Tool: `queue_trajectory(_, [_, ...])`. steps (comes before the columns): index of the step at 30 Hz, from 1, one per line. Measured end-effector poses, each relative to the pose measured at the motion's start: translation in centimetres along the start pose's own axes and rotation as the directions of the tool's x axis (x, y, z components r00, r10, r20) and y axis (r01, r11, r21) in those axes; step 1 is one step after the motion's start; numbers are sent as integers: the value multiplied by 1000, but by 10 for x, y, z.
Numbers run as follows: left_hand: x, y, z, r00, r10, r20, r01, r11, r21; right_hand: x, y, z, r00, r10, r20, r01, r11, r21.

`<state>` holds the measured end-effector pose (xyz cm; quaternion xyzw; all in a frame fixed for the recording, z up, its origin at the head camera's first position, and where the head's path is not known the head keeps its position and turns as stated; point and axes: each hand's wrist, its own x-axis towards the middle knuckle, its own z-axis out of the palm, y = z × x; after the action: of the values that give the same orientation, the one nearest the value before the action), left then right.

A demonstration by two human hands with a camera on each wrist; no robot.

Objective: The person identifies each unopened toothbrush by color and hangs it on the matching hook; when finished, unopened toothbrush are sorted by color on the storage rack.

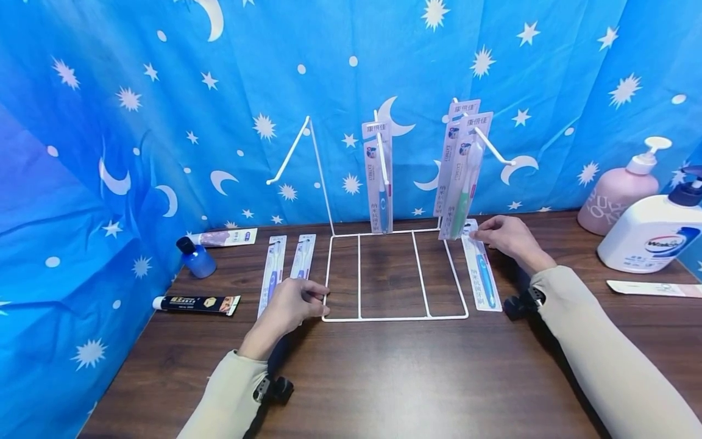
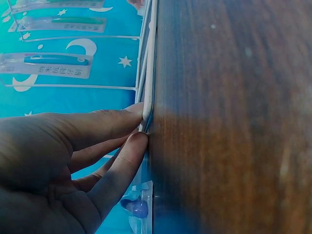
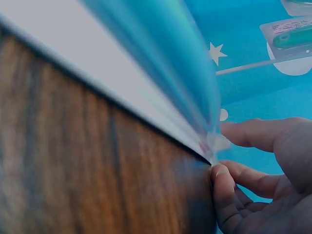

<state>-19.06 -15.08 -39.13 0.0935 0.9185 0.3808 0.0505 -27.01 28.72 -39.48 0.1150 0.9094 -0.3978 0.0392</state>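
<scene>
R sleeve [image 1: 603, 353] nearest, over brown surface [image 1: 384, 378]. White wire rack [image 1: 359, 274] stands approx. mid-surface, w/ hung packs [image 1: 373, 189] on mid & R hooks. L hand [image 1: 287, 302] pinches rack's near L corner, fingers narrow; R hand [image 1: 507, 238], fingers also narrow, pinches far end of blue pack [image 1: 482, 274], on surface just R of rack.

Left hand [image 1: 287, 303], right hand [image 1: 510, 239] apart
</scene>
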Motion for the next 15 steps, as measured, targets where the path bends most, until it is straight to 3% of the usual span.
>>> queue_trajectory(15, [0,1,-1,1000,-10,-4,10,1000,2,1,4,-3,999,17,-40,-12,992,124])
